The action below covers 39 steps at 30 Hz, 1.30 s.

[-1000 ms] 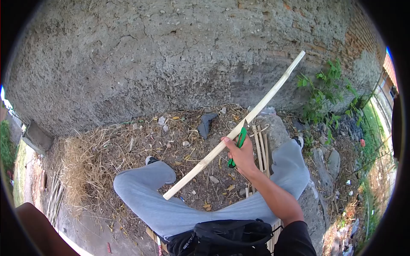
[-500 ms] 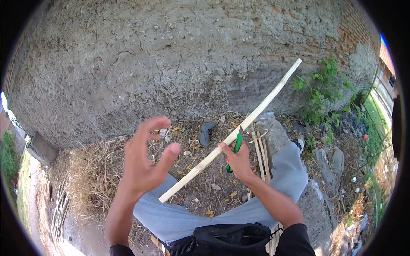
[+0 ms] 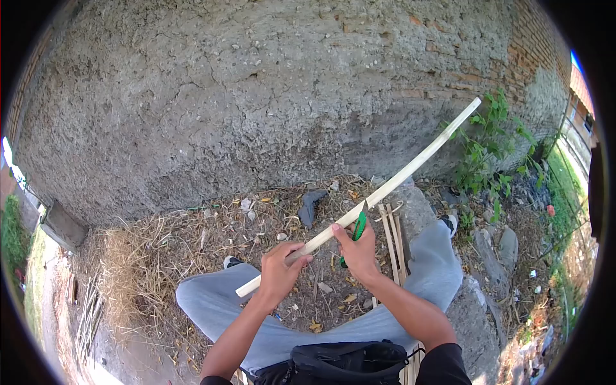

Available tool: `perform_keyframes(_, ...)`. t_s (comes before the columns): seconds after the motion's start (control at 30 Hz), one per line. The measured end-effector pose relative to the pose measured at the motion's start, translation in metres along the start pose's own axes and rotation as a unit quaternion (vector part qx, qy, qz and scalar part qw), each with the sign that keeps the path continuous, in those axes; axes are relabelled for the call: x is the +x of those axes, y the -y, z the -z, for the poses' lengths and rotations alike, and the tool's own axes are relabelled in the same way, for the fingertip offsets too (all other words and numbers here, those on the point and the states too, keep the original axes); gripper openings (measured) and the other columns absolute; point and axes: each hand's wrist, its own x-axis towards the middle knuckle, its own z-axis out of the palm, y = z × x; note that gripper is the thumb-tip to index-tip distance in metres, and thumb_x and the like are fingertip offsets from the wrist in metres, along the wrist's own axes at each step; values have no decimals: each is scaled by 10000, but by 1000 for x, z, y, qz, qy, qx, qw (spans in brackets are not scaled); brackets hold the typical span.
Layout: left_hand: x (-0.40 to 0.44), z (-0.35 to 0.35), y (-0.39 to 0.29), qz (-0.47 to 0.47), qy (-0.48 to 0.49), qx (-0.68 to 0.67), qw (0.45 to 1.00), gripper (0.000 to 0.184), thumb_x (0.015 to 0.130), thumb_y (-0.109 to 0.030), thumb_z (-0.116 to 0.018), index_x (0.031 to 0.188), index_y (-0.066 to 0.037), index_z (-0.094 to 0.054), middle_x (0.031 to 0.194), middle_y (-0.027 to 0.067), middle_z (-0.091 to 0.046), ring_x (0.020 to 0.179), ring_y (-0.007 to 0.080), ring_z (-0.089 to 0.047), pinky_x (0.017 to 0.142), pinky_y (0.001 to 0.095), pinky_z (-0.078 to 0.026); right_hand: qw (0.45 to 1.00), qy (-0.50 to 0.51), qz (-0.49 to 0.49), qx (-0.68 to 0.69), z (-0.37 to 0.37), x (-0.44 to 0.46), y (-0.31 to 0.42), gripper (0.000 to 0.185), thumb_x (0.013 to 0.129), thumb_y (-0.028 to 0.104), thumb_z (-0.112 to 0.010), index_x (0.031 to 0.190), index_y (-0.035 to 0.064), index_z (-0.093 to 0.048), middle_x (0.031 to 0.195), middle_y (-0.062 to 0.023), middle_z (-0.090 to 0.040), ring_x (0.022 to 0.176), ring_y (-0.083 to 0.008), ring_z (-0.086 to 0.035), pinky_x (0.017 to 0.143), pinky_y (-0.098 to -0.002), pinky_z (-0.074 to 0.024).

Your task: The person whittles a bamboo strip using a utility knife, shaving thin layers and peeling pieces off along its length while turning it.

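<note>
A long, pale wooden strip slants across the view, its lower end near my left knee and its upper end by the green plant. My left hand is closed around the strip near the lower end. Around its middle, my right hand holds both the strip, with the thumb on top, and a green utility knife. The knife's dark blade points up and lies close against the strip; whether it touches the wood I cannot tell. Part of the knife's handle is hidden by my right fingers.
A rough plastered wall rises in front. Several thin wooden strips lie beside my right leg, near a concrete block. Dry straw covers the ground at left, and a leafy plant grows at right. A black bag sits at my waist.
My left hand, open and raised off the strip before, has come down to the right and closed on it. The strip's upper end has shifted right and slightly down.
</note>
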Motion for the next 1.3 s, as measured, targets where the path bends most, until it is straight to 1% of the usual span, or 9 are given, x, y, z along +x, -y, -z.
perform_keyframes(0.33,22,-20,11,118,40,-10,992,164,926,-132,-642,955,27,-672,695,97,-686,665,151,-690,592,280,-519,998,-27,36,-39,1,-1,6,285,883,125,-709,1036,7,-500,806,-28,-596,653,-62,-550,542,-232,-428)
perform_keyframes(0.47,25,-24,11,131,42,-35,990,164,937,-115,-623,974,42,-650,804,119,-699,738,158,-702,607,282,-534,999,-22,35,-22,3,1,14,286,883,115,-709,1037,10,-492,807,-21,-595,608,-32,-493,499,-214,-376)
perform_keyframes(0.53,22,-26,9,-25,-23,-84,996,100,908,-28,-633,969,50,-647,972,155,-691,845,189,-705,674,295,-565,999,-24,39,-9,4,4,13,285,883,110,-710,1038,11,-493,810,-19,-597,594,-23,-476,487,-209,-360)
perform_keyframes(0.63,17,-34,6,-92,-67,-80,990,123,853,82,-639,973,58,-639,1099,173,-654,907,234,-696,768,314,-578,998,-31,51,17,4,6,9,281,884,100,-706,1042,11,-491,816,-18,-600,590,-18,-465,483,-209,-355)
perform_keyframes(0.83,17,-48,17,-201,-169,34,964,180,797,135,-649,954,49,-638,1070,160,-649,898,265,-681,780,320,-572,998,-51,28,13,3,-1,16,248,875,92,-718,998,15,-517,787,-10,-594,600,-16,-446,490,-202,-345)
perform_keyframes(1.07,30,-41,18,-72,-124,82,986,47,871,77,-595,864,37,-573,972,141,-634,869,231,-660,762,304,-529,995,-77,55,16,1,3,8,281,847,53,-733,1017,17,-512,757,-10,-590,586,-28,-477,474,-204,-359)
perform_keyframes(1.17,34,-39,28,23,-60,-17,998,43,883,55,-589,893,39,-550,986,149,-613,885,251,-681,789,317,-530,994,-84,63,31,1,4,13,308,840,30,-733,1041,17,-501,763,-11,-590,593,-29,-494,476,-205,-372)
perform_keyframes(1.23,35,-37,30,65,-74,-278,956,62,921,-12,-597,919,34,-556,977,143,-614,895,237,-678,772,291,-522,994,-81,65,16,3,5,16,312,846,34,-728,1051,13,-493,768,-3,-569,603,-22,-475,486,-206,-379)
perform_keyframes(1.3,31,-37,28,35,-81,-251,964,93,915,-41,-623,948,26,-569,990,139,-623,903,231,-676,779,296,-526,995,-71,66,36,5,6,17,318,841,39,-735,1051,13,-497,769,-3,-570,602,-27,-482,483,-206,-377)
